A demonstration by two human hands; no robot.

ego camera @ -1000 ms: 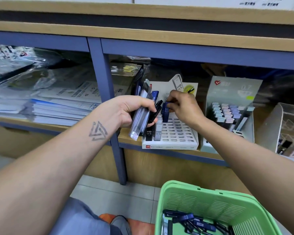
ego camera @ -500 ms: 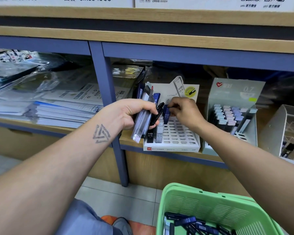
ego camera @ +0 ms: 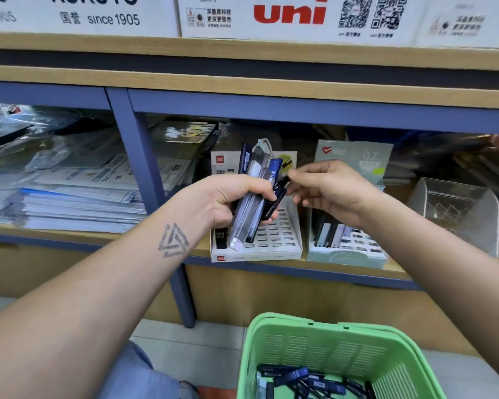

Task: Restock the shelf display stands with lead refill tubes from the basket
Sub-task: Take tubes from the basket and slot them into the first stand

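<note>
The restocking is looking barely begun: the left hand is clutching a fanned bundle of lead refill tubes in front of the white slotted display stand, while the right hand is pinching the top of 1 black tube at the bundle's edge, seemingly drawing it out; only about 2 dark tubes are standing in the white stand's left slots, most slots lying bare. The teal 0.7 stand beside it is holding 1 partial row; many more tubes are lying loose in the green basket below, so most of the work is remaining.
</note>
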